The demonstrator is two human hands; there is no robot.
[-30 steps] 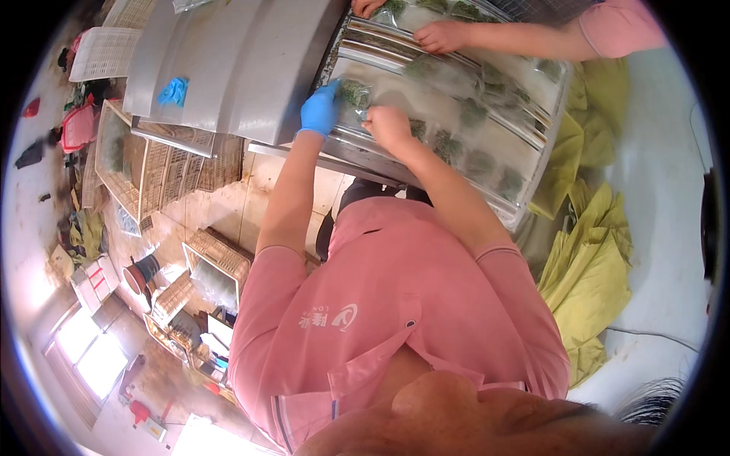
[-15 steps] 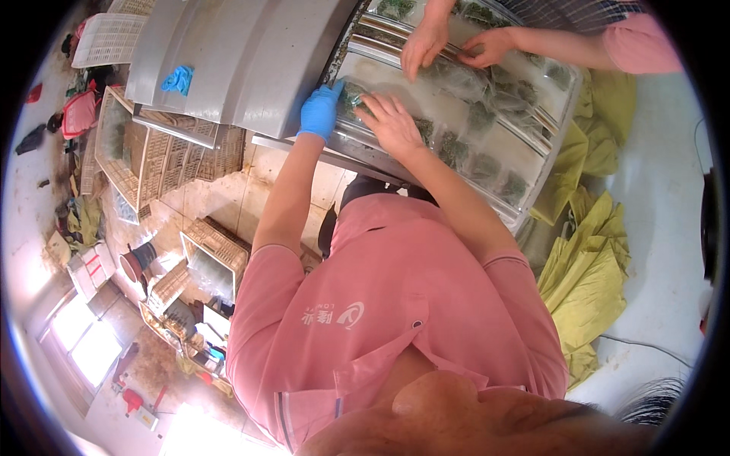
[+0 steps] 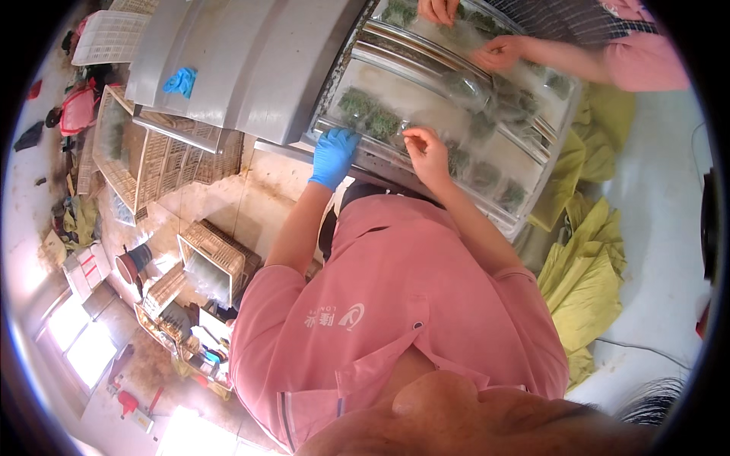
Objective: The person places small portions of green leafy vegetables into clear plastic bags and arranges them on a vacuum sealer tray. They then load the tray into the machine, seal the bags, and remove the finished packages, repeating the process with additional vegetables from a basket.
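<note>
A clear plastic bag of green, leafy-looking stuff [image 3: 370, 114] lies on the pale bed of a metal machine, its near edge at the metal bar along the front. My left hand [image 3: 334, 158], in a blue glove, has its fingers bent together at the bag's near left corner. Bare, my right hand [image 3: 429, 158] pinches thumb and forefinger at the bag's near right corner. More such bags [image 3: 461, 159] lie to the right along the same bar. The exact grip under the gloved fingertips is partly hidden.
Across the bed, a co-worker's hands [image 3: 498, 53] handle other bags. A grey metal lid [image 3: 251, 61] with a blue glove [image 3: 180, 81] on it stands at left. Plastic crates [image 3: 122, 152] are stacked beyond it. Yellow-green sheeting [image 3: 585, 281] hangs at right.
My hands have drawn back toward the front bar, and the right fingers have gone from spread to pinching. The bag lies flatter and in plain sight. The co-worker's hands have moved apart.
</note>
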